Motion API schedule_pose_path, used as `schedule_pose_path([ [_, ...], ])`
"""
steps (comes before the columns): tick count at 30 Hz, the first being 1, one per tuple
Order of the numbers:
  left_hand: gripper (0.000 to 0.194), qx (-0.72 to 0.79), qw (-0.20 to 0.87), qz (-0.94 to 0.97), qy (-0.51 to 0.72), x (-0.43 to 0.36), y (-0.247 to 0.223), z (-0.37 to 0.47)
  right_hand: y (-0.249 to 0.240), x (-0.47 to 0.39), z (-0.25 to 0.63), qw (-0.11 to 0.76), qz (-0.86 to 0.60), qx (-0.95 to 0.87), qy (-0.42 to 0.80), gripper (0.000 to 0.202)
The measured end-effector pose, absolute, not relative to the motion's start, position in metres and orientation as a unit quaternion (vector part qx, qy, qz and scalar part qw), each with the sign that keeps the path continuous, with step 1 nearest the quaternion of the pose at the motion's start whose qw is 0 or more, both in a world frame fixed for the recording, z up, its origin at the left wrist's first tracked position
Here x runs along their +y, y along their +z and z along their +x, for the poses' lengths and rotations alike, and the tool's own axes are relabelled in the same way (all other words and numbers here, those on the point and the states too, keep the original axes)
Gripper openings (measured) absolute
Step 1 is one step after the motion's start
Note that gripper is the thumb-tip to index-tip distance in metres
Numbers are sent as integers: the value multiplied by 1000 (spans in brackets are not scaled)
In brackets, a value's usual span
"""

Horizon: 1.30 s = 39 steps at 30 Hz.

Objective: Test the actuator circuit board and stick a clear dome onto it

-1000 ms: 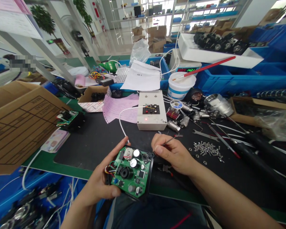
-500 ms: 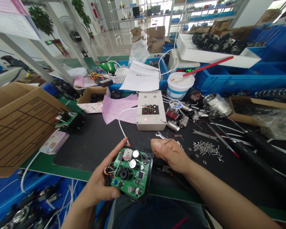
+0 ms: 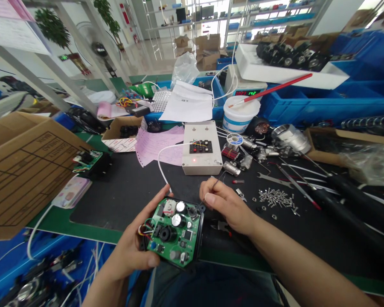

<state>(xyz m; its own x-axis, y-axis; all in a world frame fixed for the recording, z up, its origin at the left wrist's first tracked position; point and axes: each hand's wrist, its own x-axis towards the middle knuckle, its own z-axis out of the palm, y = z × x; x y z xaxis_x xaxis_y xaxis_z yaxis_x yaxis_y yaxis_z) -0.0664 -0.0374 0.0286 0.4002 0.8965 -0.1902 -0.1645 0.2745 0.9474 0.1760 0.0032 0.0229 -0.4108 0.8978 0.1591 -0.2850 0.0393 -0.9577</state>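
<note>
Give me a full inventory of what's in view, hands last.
circuit boards: 2, green, one in the left hand, one beside the carton
carton: 1, brown, far left
control box: 1, off-white, mid-bench
pink paper: sheets, left of the control box
white sheet: 1, behind the control box
tub: 1, white and blue, back right
brush: 1, red handle, across the tub
foam tray: 1, white, back right
screws: many, silver, right
pliers: 1, partly hidden, near the right hand
left hand: 1, bare, around its board
right hand: 1, bare, pinching a thin rod
</note>
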Motion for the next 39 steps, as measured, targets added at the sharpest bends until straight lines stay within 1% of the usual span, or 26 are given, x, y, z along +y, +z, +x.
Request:
schedule_pose_path([
  [4, 114, 398, 689, 468, 385, -37, 28, -67, 23, 4, 175, 482, -247, -527, 654, 24],
  [7, 113, 396, 682, 476, 389, -37, 27, -67, 23, 4, 177, 498, -227, -529, 649, 22],
  [15, 115, 399, 693, 461, 384, -38, 29, -66, 25, 4, 176, 522, -214, -561, 606, 28],
  [20, 112, 406, 686, 468, 382, -39, 31, -64, 24, 3, 173, 514, -213, -605, 570, 46],
  [22, 111, 407, 687, 465, 383, -39, 32, -64, 22, 4, 173, 516, -211, -612, 560, 50],
  [31, 110, 405, 684, 466, 389, -38, 30, -64, 18, 6, 174, 504, -199, -633, 553, 52],
  [33, 111, 408, 682, 466, 390, -38, 30, -65, 18, 4, 173, 500, -207, -618, 570, 49],
  [36, 111, 411, 682, 463, 389, -38, 30, -65, 18, 0, 172, 496, -238, -570, 610, 33],
  [39, 111, 417, 677, 463, 392, -39, 30, -65, 19, -2, 172, 516, -233, -554, 610, 24],
])
